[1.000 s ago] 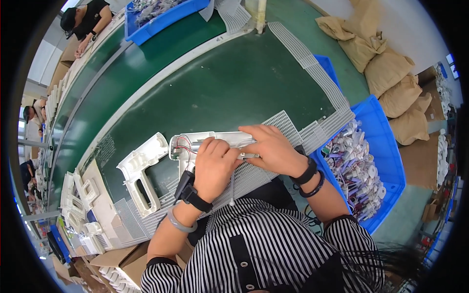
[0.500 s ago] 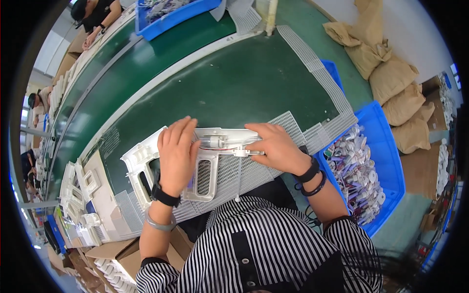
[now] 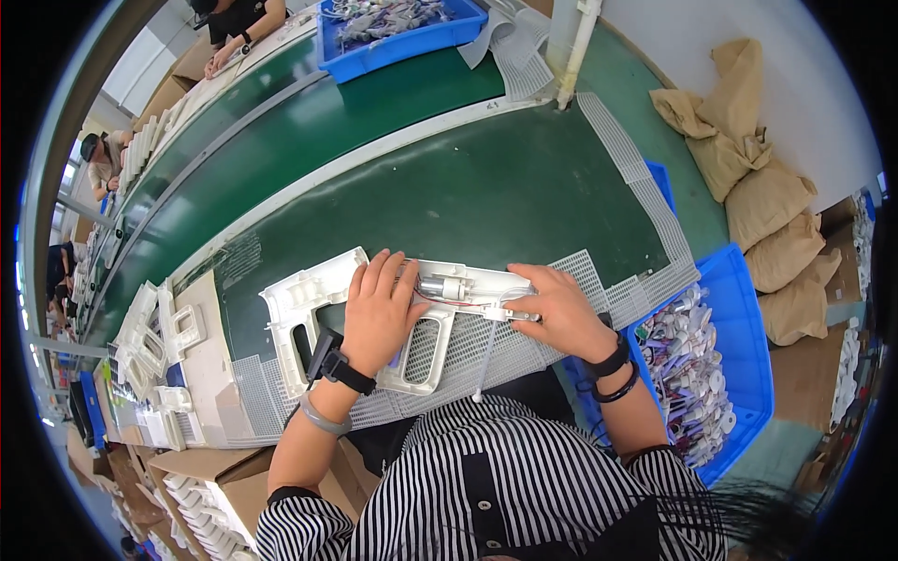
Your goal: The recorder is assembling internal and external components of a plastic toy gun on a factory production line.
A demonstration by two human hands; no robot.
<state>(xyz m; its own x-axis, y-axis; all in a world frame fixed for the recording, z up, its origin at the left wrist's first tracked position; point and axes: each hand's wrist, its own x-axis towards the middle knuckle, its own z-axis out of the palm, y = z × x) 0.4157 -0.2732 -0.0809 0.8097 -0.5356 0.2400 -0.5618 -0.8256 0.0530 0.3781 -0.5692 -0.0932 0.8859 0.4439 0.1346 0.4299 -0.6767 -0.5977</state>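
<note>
Factory assembly line. A long green conveyor belt [image 3: 309, 140] runs past the table [image 3: 524, 187], with other workers [image 3: 103, 154] seated along it. Blue bins [image 3: 739, 309] hold small parts, stacked white plastic housings [image 3: 154, 346] and cardboard boxes [image 3: 234, 486] stand alongside, and filled sacks [image 3: 767, 206] lie against the wall.

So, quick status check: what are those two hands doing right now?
Left hand flat on white plastic housing. Right hand pinching its far end. Second housing lies alongside, nothing blocking.
</note>
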